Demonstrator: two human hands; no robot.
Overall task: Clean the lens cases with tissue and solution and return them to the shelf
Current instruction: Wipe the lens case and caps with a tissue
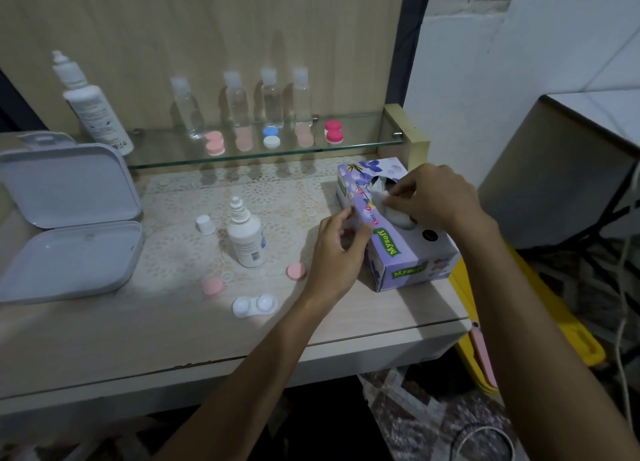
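Note:
A purple tissue box lies on the table at the right. My right hand pinches a white tissue at the box's slot. My left hand rests against the box's near side, fingers curled on its edge. An open white lens case lies near the front, with two loose pink caps beside it. A small uncapped solution bottle stands mid-table, its white cap to the left. Three lens cases, pink, blue-white and magenta, sit on the glass shelf.
A tall white bottle and several clear small bottles stand on the shelf. An open grey plastic box occupies the table's left. A lace mat covers the middle. Yellow objects lie below the table's right edge.

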